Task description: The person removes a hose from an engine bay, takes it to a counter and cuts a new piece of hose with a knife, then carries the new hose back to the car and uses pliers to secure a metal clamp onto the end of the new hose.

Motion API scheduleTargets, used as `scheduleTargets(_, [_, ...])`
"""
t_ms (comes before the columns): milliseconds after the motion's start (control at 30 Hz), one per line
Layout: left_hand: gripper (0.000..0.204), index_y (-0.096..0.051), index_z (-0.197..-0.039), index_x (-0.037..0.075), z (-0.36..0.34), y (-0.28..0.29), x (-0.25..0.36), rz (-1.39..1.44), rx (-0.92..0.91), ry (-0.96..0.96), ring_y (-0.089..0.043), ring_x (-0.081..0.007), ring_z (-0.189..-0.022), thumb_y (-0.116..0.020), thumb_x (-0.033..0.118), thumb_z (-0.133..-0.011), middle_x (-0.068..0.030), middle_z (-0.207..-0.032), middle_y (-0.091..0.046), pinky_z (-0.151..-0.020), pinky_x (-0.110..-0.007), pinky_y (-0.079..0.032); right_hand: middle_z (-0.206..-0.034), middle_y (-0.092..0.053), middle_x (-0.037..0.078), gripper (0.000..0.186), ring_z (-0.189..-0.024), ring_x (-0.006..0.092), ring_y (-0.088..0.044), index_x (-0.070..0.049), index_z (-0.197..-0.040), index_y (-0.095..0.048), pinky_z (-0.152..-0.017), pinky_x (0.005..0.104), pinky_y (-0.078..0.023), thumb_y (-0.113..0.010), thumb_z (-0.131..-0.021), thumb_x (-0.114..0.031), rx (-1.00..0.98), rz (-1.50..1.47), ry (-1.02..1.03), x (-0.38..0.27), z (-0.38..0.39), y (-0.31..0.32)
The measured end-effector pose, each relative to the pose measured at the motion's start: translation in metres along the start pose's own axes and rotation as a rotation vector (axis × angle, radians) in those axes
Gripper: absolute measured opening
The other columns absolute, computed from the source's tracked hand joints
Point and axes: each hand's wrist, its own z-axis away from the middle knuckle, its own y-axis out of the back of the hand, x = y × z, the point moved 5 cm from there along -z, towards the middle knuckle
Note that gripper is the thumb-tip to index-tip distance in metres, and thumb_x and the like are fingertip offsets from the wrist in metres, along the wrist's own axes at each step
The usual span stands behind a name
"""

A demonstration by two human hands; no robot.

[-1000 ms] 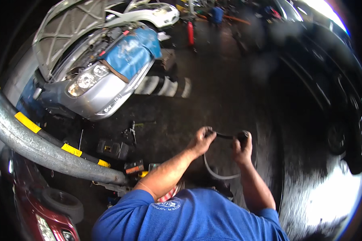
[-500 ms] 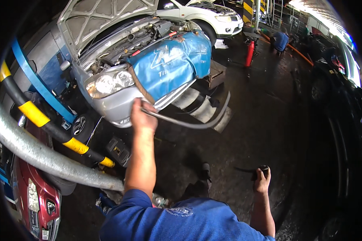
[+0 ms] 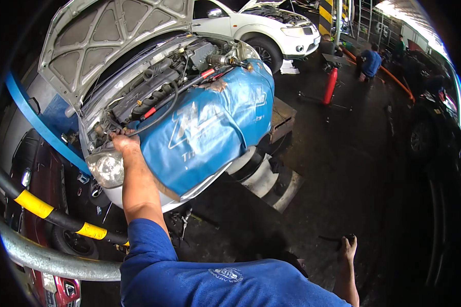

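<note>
My left hand (image 3: 126,141) is closed around one end of a dark, bendy hose (image 3: 170,109), at the front corner of a silver car's open engine bay (image 3: 153,94), just above the headlight (image 3: 107,170). From the hand the hose arcs up over the front edge of the bay. A blue fender cover (image 3: 210,128) drapes over the car's front beside that hand. Low on the right, my right hand (image 3: 348,248) is closed on a small dark object with a thin dark piece sticking out to the left; its kind is unclear.
The raised hood (image 3: 112,36) stands over the bay. A metal rail (image 3: 61,263) and a black-yellow bar (image 3: 36,203) lie at my left. A red cylinder (image 3: 331,86) stands on the dark floor, with a person in blue (image 3: 371,62) beyond. Ramp-like pieces (image 3: 264,179) lie by the bumper.
My left hand has carried the hose from in front of the bumper to the engine bay's corner. I have come closer to the car. My right hand stays low, still closed.
</note>
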Motion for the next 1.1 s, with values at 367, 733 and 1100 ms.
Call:
scheduleTargets(367, [0.064, -0.035, -0.140, -0.004, -0.060, 0.077, -0.027, -0.642, 0.432, -0.049, -0.049, -0.0345, -0.122, -0.056, 0.030, -0.090, -0.0179, -0.143, -0.041, -0.100, -0.056, -0.040, -0.081, -0.053, -0.002, 0.014, -0.070, 0.0063, -0.048, -0.006, -0.099, -0.056, -0.059, 0.0230, -0.041, -0.059, -0.085, -0.007, -0.128, 0.019, 0.105, -0.003, -0.258, -0.119])
scheduleTargets(733, [0.055, -0.056, -0.114, -0.008, 0.008, -0.006, -0.080, -1.504, 0.262, -1.033, -0.057, -0.0311, -0.097, -0.067, 0.038, -0.085, -0.0216, -0.106, -0.059, -0.088, -0.042, -0.045, -0.082, -0.062, 0.008, 0.016, -0.069, 0.0162, -0.061, -0.003, -0.097, -0.054, -0.061, 0.0299, -0.050, -0.065, -0.086, -0.003, -0.851, -0.460, 0.001, -0.240, -0.253, -0.441])
scheduleTargets(1100, [0.034, -0.049, -0.125, 0.003, 0.068, -0.062, -0.297, -0.168, -0.564, 0.234, -0.058, -0.0299, -0.112, -0.049, 0.024, -0.099, -0.0190, -0.117, -0.059, -0.092, -0.041, -0.047, -0.097, -0.064, 0.012, 0.040, -0.085, 0.0179, -0.064, 0.000, -0.116, -0.051, -0.071, 0.0316, -0.052, -0.071, -0.087, -0.018, -1.699, -0.013, 0.205, -0.336, -0.160, -0.672])
